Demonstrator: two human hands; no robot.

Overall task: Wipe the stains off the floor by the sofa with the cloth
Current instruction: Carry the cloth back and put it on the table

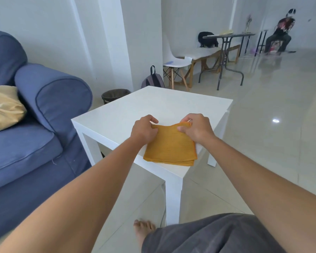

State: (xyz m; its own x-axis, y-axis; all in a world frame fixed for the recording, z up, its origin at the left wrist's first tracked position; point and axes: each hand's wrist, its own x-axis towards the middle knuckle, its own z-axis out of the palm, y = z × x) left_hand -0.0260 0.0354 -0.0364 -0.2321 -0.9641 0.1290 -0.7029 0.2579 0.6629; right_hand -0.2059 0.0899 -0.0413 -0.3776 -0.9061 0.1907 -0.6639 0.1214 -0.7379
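Mustard folded cloth, both hands pinching

The cloth is mustard-orange, folded into a flat square of several layers whose edges show stacked along its near side. It lies on the near corner of the white side table, its near edge almost flush with the table's edge. I have pinched its far edge at both corners, my left hand on the left one and my right hand on the right, and that edge is raised slightly and rumpled between them. The blue sofa stands just left of the table. The floor is pale glossy tile; I cannot make out any stains on it.
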